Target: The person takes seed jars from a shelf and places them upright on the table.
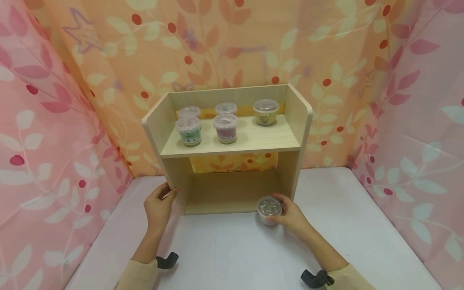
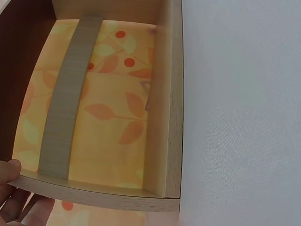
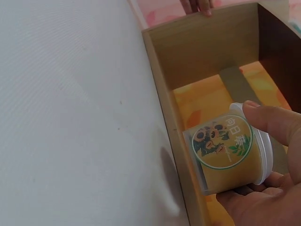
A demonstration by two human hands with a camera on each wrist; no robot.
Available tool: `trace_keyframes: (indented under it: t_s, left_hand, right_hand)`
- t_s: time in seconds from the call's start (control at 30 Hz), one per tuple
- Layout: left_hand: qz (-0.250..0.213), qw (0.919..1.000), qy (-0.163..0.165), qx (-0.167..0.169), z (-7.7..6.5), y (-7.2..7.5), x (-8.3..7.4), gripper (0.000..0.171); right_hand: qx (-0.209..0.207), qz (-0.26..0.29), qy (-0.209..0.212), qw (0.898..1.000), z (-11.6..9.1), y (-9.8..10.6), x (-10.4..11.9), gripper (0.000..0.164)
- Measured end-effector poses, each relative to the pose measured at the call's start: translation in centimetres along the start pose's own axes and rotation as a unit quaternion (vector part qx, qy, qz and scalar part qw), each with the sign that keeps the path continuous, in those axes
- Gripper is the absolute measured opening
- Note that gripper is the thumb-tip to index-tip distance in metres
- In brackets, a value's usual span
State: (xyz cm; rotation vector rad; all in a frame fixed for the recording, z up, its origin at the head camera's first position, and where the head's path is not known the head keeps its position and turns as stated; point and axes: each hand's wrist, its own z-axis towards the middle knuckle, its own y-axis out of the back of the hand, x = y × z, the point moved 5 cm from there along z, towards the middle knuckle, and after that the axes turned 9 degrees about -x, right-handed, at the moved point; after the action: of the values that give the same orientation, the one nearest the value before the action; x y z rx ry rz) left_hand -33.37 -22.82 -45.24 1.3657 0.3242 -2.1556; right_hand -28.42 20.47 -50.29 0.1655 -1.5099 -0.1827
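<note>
My right hand (image 1: pixel 291 217) grips a round plastic tub (image 1: pixel 269 207) by its side, thumb and fingers around it near the lid. In the right wrist view the tub (image 3: pixel 225 150) shows a sunflower label and a clear white-rimmed lid. It overlaps the lower compartment's front edge in the head view. My left hand (image 1: pixel 158 207) pinches the left side panel of a pale wooden shelf unit (image 1: pixel 232 152), with the thumb (image 2: pixel 10 170) on the inner side and the fingers outside. Down in the lower compartment, the wooden floor (image 1: pixel 232 193) is bare.
On the upper shelf stand a green-labelled tub (image 1: pixel 191 137), a purple-labelled tub (image 1: pixel 226 132) and a yellow-labelled tub (image 1: pixel 266 116), with further lidded tubs behind the first two. A white cloth (image 1: pixel 224 249) covers the table, and patterned curtains (image 1: pixel 224 48) hang around it.
</note>
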Motion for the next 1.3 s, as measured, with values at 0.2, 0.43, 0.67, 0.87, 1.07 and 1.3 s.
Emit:
trace_keyframes:
  t_s: [0.2, 0.43, 0.67, 0.87, 1.07, 1.3]
  left_hand:
    - [0.007, 0.9998, 0.017, 0.002, 0.1, 0.0, 0.1, 0.031]
    - [0.004, 1.0000, 0.004, 0.001, -0.1, 0.2, -0.6, 0.029]
    - [0.033, 0.9994, 0.001, -0.006, -0.2, 0.1, -0.9, 0.027]
    - [0.032, 0.9994, -0.008, -0.004, -0.1, 0.2, -0.5, 0.025]
    - [0.032, 0.9995, -0.007, -0.001, 0.0, 0.3, -0.1, 0.025]
    - [0.027, 0.9996, 0.002, 0.003, -0.1, 0.3, -0.1, 0.027]
  right_hand:
    - [-0.010, -0.002, -0.004, 1.000, 0.2, -0.1, -0.5, 0.091]
    - [-0.012, -0.015, 0.010, 1.000, 0.7, 0.2, -0.8, 0.091]
    - [0.001, -0.009, 0.010, 1.000, 0.7, 0.4, -0.8, 0.092]
    - [0.015, -0.015, 0.005, 1.000, 0.6, 0.5, -0.8, 0.093]
    - [0.033, -0.024, 0.007, 0.999, 0.6, 0.5, -1.1, 0.092]
    - [0.049, -0.032, 0.014, 0.998, 0.6, 0.4, -1.5, 0.094]
